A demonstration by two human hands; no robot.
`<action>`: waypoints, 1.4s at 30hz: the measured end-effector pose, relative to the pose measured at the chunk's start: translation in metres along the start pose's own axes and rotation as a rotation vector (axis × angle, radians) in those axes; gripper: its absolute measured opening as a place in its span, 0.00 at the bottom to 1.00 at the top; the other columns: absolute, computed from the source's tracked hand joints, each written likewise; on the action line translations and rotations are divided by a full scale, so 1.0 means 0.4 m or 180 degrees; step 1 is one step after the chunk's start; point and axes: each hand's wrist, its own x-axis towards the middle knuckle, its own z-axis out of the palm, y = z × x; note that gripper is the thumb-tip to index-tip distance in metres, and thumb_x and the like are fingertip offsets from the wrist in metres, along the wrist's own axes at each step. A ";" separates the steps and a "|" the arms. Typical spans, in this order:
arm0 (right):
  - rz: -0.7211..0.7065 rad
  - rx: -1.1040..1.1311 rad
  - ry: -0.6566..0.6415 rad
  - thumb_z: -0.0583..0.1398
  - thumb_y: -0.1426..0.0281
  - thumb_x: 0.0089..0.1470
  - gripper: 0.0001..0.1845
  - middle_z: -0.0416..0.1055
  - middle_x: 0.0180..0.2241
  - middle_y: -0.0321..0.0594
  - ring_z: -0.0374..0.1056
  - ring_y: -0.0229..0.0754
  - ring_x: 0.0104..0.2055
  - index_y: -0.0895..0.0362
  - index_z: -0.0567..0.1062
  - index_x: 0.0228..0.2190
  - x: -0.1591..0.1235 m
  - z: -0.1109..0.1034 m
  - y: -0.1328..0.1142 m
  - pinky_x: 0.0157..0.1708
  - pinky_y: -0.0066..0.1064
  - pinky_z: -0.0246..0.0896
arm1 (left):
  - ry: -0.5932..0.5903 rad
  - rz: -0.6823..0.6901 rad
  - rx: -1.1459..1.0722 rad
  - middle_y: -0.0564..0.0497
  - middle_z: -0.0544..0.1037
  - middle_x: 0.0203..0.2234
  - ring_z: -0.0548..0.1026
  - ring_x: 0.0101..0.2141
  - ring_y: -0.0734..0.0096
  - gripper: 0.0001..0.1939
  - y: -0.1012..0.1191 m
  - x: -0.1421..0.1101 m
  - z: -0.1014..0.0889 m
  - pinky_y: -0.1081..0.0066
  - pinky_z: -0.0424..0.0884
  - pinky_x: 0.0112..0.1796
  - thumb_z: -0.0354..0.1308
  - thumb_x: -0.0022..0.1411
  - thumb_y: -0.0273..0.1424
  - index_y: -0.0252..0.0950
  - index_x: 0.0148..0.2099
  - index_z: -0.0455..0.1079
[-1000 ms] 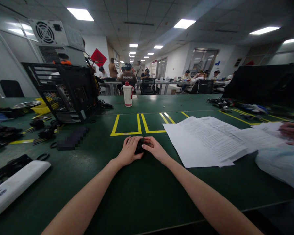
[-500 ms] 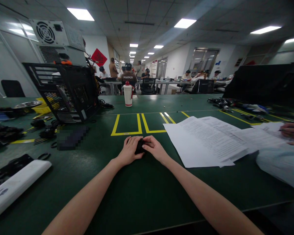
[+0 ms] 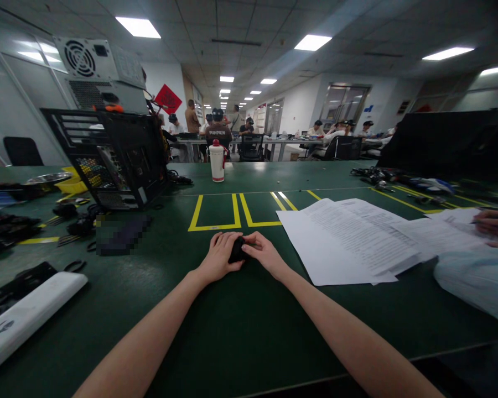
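A small black rounded object (image 3: 237,251) is between my two hands at the middle of the green table (image 3: 249,320). My left hand (image 3: 219,255) is closed around its left side, with the fingers over the top and the thumb at the near edge. From the other side, my right hand (image 3: 266,254) pinches it with thumb and fingers. Much of the object is covered, so its exact kind does not show. Just beyond my hands, yellow tape outlines (image 3: 214,228) mark the tabletop. Printed paper sheets (image 3: 352,243) lie right of my right hand.
At the left stand an open black computer case (image 3: 136,160) with a power supply (image 3: 89,58) on top, loose cables and a long white bar (image 3: 29,315). A white cup (image 3: 217,163) is farther back. Another person's hand (image 3: 496,221) is at the right over papers.
Both hands keep nearly the same place and grip on the black object. The whole view has shifted down very slightly.
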 end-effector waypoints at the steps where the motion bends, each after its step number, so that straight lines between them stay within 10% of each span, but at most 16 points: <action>1: -0.0015 -0.0043 0.0041 0.58 0.66 0.44 0.12 0.66 0.35 0.36 0.63 0.38 0.41 0.55 0.66 0.33 0.002 0.000 0.001 0.45 0.36 0.57 | -0.0002 -0.0002 0.0003 0.47 0.61 0.47 0.58 0.50 0.59 0.32 0.000 0.000 0.000 0.54 0.46 0.51 0.57 0.47 0.32 0.41 0.53 0.48; 42: 0.0223 0.0224 -0.0110 0.59 0.70 0.42 0.17 0.65 0.40 0.39 0.64 0.41 0.44 0.56 0.64 0.38 -0.002 -0.003 -0.003 0.46 0.39 0.57 | -0.0043 -0.0012 0.0002 0.47 0.61 0.47 0.57 0.50 0.61 0.32 -0.001 -0.002 0.002 0.56 0.44 0.52 0.56 0.48 0.32 0.40 0.53 0.47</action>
